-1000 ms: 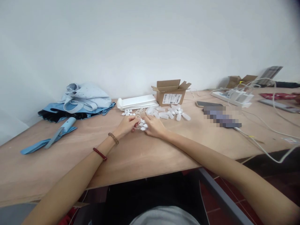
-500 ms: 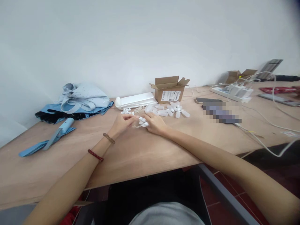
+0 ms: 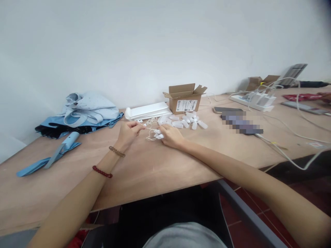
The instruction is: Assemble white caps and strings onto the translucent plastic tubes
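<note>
My left hand [image 3: 128,132] is lifted slightly over the wooden table [image 3: 160,165], its fingers pinched on a thin white string [image 3: 149,128]. That string runs to a small bunch of white tags [image 3: 157,134] held under the closed fingers of my right hand [image 3: 171,135], which rests on the table. Just beyond my hands lies a loose pile of white plastic pieces [image 3: 186,120] and several small white tags [image 3: 141,121]. Two bead bracelets sit on my left wrist.
An open cardboard box [image 3: 184,98] and a flat white tray [image 3: 147,111] stand behind the pile. Blue folded fabric [image 3: 82,112] and a blue strap [image 3: 49,156] lie at the left. At the right are a phone [image 3: 226,110], a power strip [image 3: 254,100] and white cables [image 3: 284,151].
My left hand has moved left and up, away from my right hand, drawing a string out of the bunch. The view has shifted slightly.
</note>
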Demonstrator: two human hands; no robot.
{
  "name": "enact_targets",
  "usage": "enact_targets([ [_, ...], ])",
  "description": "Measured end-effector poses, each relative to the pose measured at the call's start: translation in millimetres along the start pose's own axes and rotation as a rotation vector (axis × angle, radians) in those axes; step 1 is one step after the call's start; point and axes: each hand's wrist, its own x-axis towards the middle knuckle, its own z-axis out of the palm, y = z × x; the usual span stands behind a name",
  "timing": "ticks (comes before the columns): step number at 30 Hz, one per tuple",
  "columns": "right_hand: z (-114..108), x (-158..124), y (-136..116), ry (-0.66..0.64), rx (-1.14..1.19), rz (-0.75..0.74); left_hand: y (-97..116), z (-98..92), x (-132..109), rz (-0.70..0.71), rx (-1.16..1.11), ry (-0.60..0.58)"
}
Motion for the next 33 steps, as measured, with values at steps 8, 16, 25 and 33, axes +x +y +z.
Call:
enact_targets([
  [8, -1, 0, -1, -0.006, -0.033, 0.047, -6, 14.4, -14, 0.21, 0.314, -0.273],
  [16, -3, -2, -2, -0.024, 0.019, 0.087, 7, 16.2, -14, 0.174, 0.241, -0.246],
  [25, 2, -4, 14, 0.076, 0.254, 0.149, -2, -4.7, -4, 0.001, 0.109, -0.181],
  [33, 1, 4, 14, 0.022, 0.599, 0.15, -22, 9.9, -2, 0.177, 0.284, -0.299],
])
